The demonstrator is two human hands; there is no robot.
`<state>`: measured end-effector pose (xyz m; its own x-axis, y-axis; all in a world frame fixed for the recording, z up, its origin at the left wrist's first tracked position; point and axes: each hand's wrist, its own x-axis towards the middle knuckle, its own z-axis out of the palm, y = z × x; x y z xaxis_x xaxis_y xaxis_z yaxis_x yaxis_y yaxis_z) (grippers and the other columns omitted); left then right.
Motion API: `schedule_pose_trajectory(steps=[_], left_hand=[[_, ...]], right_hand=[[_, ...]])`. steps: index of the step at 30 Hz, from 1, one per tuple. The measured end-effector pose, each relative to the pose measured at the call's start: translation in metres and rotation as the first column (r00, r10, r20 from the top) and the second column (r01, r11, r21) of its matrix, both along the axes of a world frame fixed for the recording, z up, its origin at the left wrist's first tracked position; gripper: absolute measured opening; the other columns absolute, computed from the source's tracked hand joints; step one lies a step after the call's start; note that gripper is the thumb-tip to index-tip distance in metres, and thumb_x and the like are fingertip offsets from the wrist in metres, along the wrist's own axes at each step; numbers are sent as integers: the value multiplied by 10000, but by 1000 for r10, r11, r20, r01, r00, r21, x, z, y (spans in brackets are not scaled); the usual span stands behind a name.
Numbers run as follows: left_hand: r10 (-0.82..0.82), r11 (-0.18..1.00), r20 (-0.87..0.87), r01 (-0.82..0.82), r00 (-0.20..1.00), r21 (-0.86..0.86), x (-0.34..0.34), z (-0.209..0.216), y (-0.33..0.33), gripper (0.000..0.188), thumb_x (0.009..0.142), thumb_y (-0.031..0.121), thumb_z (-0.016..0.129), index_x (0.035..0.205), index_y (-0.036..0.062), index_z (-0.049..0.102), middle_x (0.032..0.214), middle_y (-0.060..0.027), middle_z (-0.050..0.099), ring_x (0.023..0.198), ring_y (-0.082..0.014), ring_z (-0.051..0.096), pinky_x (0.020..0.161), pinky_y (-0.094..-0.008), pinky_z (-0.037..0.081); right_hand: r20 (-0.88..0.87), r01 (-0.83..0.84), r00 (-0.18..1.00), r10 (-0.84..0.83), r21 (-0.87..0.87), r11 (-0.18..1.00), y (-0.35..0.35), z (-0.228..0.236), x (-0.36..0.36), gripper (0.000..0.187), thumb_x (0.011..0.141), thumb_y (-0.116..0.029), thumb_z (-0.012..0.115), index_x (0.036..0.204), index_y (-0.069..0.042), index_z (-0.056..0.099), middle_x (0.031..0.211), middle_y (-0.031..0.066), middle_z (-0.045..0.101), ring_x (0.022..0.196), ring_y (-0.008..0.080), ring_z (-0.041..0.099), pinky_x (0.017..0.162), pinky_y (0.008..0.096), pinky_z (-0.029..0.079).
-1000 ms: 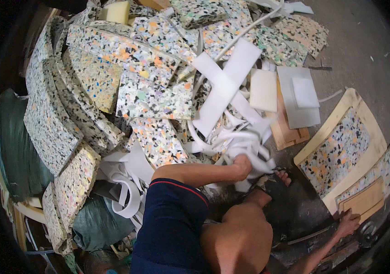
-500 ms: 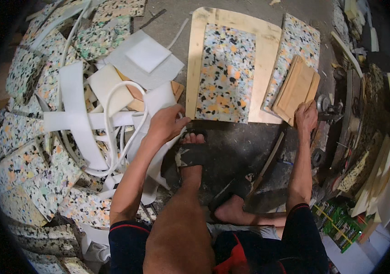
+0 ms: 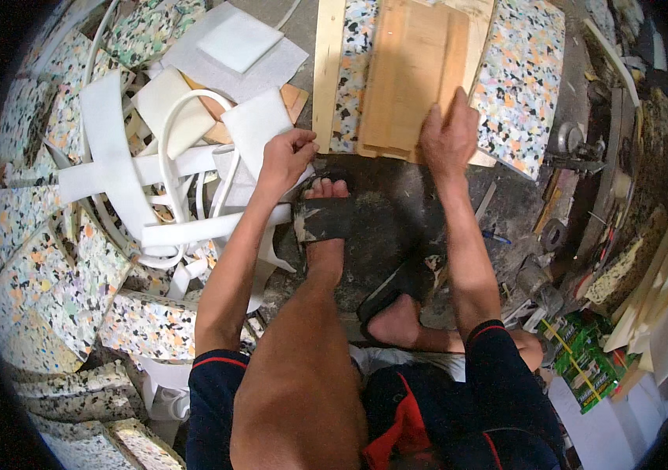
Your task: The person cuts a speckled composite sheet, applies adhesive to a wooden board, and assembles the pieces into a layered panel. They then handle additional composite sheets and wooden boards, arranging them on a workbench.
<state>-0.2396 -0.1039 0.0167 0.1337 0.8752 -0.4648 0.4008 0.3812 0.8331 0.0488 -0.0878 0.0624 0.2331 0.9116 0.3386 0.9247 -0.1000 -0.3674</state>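
My right hand (image 3: 450,141) grips the near right corner of a wooden board (image 3: 412,70), its index finger stretched along the edge. The board lies over a speckled foam sheet (image 3: 347,110), which now shows mostly as a strip on its left. Under both is a pale plywood panel (image 3: 326,78). Just left of the panel's near corner, my left hand (image 3: 285,160) is closed, fingertips pinched together; what they hold, if anything, I cannot make out. A white foam piece (image 3: 258,124) lies beside it. Another speckled foam sheet (image 3: 523,86) lies to the right.
White foam strips (image 3: 115,149) and a looped white cord (image 3: 168,141) are heaped at the left, among speckled foam offcuts (image 3: 75,305). A metal fitting (image 3: 573,141) and upright pale sheets (image 3: 663,282) are at the right. A green packet (image 3: 584,356) lies lower right. My sandalled foot (image 3: 324,211) is near the panel.
My right hand has carried the wooden board left from the right-hand foam sheet onto the middle one. My left hand has moved slightly forward, its fingers drawn closer together. The view has shifted.
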Motion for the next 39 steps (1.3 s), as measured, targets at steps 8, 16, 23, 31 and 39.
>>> schedule_pose_trajectory(steps=[8, 16, 23, 31, 39], left_hand=[[37, 995, 113, -47, 993, 88, 26, -5, 5, 249, 918, 116, 692, 1090, -61, 723, 837, -132, 746, 737, -132, 672, 697, -293, 539], [24, 994, 18, -26, 1000, 106, 31, 13, 8, 254, 935, 144, 684, 1098, -46, 725, 899, -170, 753, 783, -168, 693, 737, -312, 544], [-40, 993, -50, 45, 998, 105, 34, 22, 11, 313, 950, 187, 691, 1149, -54, 710, 948, -156, 762, 840, -166, 705, 770, -306, 550], [-50, 998, -58, 52, 997, 37, 33, 22, 16, 321, 922, 196, 729, 1138, -41, 724, 927, -142, 765, 829, -149, 698, 757, -306, 550], [-8, 988, 135, 28, 991, -152, 35, 5, 71, 266, 896, 224, 777, 984, -24, 734, 713, -5, 640, 594, -80, 549, 525, -226, 406]], right_hand=[[-99, 65, 992, -73, -84, 994, 4, -41, -38, 532, 888, -197, 650, 1353, 12, 499, 1019, 241, 590, 949, 413, 596, 802, 504, 503], [-117, 34, 992, -43, -74, 997, 4, -48, -33, 557, 883, -198, 655, 1370, 16, 490, 996, 226, 565, 927, 399, 590, 788, 494, 502], [-96, 9, 995, -12, -31, 999, 5, -52, -33, 563, 876, -191, 658, 1372, 21, 498, 1008, 232, 567, 936, 405, 589, 787, 489, 517], [-170, -2, 985, -30, -186, 983, 10, -33, -27, 616, 862, -254, 703, 1386, -3, 499, 1080, 243, 637, 1010, 403, 631, 855, 474, 526], [-510, -279, 860, 16, -444, 852, 31, -31, 29, 722, 724, -465, 840, 1240, -12, 617, 1150, 224, 680, 1042, 394, 654, 918, 473, 522]])
